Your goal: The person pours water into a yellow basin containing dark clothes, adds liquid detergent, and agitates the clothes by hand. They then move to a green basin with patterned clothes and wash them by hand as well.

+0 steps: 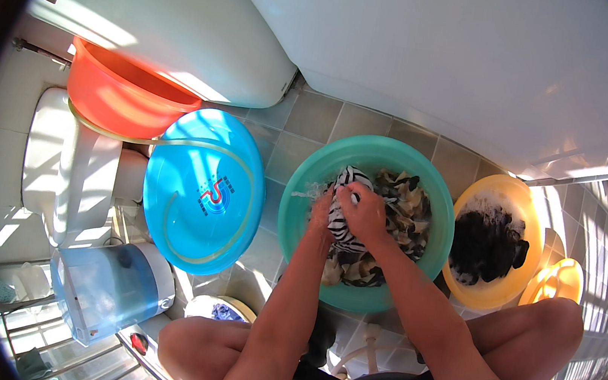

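Note:
A green plastic basin (pixel 304 190) stands on the tiled floor before me with wet laundry inside. Bunched between my hands is a black-and-white striped cloth (pixel 340 226). My left hand (pixel 321 213) grips its left side, partly hidden, and water splashes beside it. From the right, my right hand (pixel 363 207) is closed over the cloth, a small white spot showing near the fingers. Tan, grey and black patterned fabric (pixel 406 214) lies wet in the basin, around and under the striped cloth.
A yellow basin (pixel 533 246) at right holds dark cloth (pixel 485 246) and suds. To the left are a blue basin (pixel 168 185) with a pale hose (pixel 249 217) across it, an orange tub (pixel 111 92), and a clear blue container (pixel 104 285). White appliance-like panels (pixel 440 53) border the far side.

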A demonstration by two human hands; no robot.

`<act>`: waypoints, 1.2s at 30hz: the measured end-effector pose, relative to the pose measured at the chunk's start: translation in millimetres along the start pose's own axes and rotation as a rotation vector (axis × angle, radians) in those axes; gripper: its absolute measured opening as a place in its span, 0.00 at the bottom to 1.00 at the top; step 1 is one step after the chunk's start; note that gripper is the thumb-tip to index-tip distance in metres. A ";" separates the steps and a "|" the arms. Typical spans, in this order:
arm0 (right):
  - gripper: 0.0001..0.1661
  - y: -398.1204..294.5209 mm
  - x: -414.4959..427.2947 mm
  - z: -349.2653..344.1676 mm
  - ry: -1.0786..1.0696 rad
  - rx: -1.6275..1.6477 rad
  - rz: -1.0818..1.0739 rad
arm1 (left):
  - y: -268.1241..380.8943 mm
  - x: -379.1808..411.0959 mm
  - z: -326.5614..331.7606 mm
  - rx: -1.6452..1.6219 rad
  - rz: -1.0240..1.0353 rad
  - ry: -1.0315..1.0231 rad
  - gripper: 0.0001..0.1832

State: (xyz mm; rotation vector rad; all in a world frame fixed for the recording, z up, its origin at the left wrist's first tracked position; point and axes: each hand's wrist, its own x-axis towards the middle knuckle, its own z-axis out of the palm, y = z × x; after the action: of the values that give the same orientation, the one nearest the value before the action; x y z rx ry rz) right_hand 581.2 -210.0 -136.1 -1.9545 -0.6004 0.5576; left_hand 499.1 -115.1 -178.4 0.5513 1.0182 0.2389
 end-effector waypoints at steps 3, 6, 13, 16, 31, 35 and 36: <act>0.22 27.1 32.6 -35.6 -0.077 -0.163 0.030 | 9.5 -31.7 46.2 0.439 0.117 0.125 0.29; 0.36 25.3 8.6 -31.2 0.103 -0.215 -0.104 | 10.1 -16.7 4.6 0.978 0.404 0.225 0.31; 0.38 91.8 -49.0 24.4 0.098 -0.891 -0.232 | -42.0 -0.3 -10.3 1.956 0.831 0.243 0.34; 0.31 106.5 -3.8 20.4 -0.210 -0.930 -0.139 | -37.7 40.4 -10.5 1.834 0.562 0.159 0.37; 0.20 -27.6 -28.4 16.9 -0.028 0.359 0.011 | 7.7 43.6 -41.3 -0.184 0.033 -0.295 0.22; 0.22 31.8 17.0 -19.8 -0.062 0.063 0.106 | 3.2 -14.0 26.3 0.117 0.019 0.134 0.26; 0.23 40.2 17.1 -24.2 0.035 0.009 0.059 | 2.8 -25.0 29.5 0.203 0.110 0.128 0.27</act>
State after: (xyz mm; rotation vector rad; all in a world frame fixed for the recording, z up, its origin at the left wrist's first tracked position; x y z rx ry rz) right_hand 616.1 -231.7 -164.4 -1.9750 -0.5187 0.5604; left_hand 511.7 -133.2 -146.4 0.7849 1.1452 0.2727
